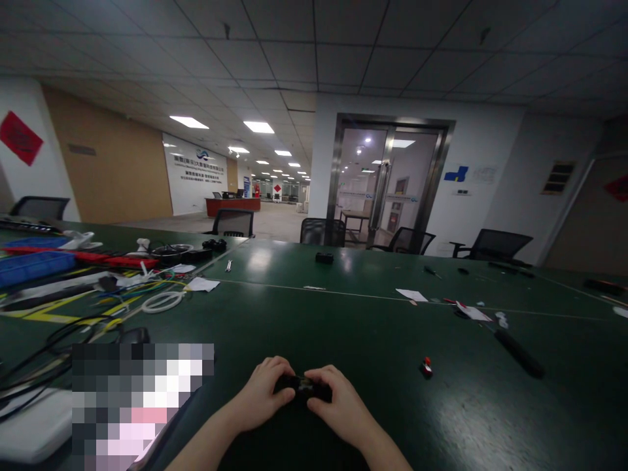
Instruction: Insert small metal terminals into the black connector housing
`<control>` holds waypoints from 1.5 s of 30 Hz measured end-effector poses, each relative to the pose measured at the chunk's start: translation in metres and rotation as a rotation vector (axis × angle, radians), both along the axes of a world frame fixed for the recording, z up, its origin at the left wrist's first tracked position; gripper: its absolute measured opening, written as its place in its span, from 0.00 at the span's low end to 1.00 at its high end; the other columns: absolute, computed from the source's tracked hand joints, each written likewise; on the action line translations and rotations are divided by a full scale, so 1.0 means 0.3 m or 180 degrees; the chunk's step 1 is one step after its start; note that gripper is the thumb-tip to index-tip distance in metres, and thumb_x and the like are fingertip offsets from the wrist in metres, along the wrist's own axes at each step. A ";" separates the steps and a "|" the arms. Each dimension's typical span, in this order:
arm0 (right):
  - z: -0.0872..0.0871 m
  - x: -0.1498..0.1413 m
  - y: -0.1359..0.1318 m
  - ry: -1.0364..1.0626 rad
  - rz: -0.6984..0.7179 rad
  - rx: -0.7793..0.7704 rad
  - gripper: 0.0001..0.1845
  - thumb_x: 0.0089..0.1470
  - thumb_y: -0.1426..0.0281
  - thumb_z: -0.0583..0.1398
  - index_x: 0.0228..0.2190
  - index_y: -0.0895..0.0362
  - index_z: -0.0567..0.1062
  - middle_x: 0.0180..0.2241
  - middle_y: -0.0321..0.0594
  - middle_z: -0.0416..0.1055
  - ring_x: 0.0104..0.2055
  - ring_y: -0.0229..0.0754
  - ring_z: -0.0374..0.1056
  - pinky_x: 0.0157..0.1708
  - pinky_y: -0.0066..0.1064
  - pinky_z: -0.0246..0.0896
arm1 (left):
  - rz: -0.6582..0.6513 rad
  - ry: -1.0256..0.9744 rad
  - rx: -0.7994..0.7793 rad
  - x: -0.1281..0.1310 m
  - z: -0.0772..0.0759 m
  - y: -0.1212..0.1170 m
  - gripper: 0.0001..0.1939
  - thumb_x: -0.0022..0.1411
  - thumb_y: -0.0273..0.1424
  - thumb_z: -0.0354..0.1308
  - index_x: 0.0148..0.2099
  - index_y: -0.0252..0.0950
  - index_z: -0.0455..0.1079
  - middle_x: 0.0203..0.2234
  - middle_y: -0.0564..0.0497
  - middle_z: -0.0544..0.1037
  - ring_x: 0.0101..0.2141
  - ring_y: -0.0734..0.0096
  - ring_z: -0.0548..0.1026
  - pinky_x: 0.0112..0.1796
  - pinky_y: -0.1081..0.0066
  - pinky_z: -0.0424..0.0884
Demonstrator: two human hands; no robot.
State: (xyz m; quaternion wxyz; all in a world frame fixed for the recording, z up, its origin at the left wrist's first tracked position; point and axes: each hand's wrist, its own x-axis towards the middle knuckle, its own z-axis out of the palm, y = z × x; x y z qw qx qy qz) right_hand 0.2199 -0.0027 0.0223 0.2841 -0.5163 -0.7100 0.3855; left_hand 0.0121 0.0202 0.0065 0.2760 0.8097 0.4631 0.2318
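Low in the middle of the head view, a small black object (304, 387) is held by both of my hands just over the green table (255, 320). My left hand (267, 392) grips its left end, thumb in front and fingers behind. On the right end, my right hand (338, 399) closes in the same way. Much of the object is covered by my fingers, and its exact kind does not show. To the right of my hands lies a small red and silver piece (426, 367).
A dark-handled tool (519, 353) lies at the right. Farther back are a black block (324, 258) and a white paper (412, 295). Tangled cables, a coiled white cable (163, 301), a blue tray (36, 269) and a white box (36, 425) crowd the left.
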 end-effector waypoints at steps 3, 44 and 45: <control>-0.019 0.003 0.007 0.0047 0.0001 0.0078 0.23 0.41 0.71 0.60 0.43 0.47 0.71 0.42 0.35 0.66 0.47 0.44 0.63 0.47 0.35 0.56 | 0.0012 0.0044 0.0026 0.006 0.012 -0.005 0.10 0.56 0.33 0.54 0.42 0.39 0.68 0.43 0.50 0.70 0.45 0.62 0.65 0.47 0.65 0.59; 0.037 -0.029 -0.020 0.0869 -0.0140 0.0070 0.14 0.49 0.71 0.58 0.40 0.52 0.71 0.42 0.36 0.69 0.48 0.44 0.64 0.48 0.37 0.59 | -0.0247 -0.1992 -0.0982 0.023 -0.024 0.015 0.23 0.57 0.44 0.57 0.51 0.38 0.62 0.43 0.48 0.71 0.46 0.61 0.69 0.48 0.62 0.62; 0.036 -0.029 -0.019 0.0858 -0.0140 0.0067 0.13 0.49 0.71 0.58 0.40 0.52 0.71 0.42 0.36 0.69 0.48 0.44 0.64 0.48 0.36 0.59 | -0.0238 -0.2043 -0.1027 0.024 -0.019 0.013 0.24 0.56 0.44 0.57 0.51 0.38 0.63 0.44 0.49 0.71 0.47 0.61 0.68 0.49 0.62 0.61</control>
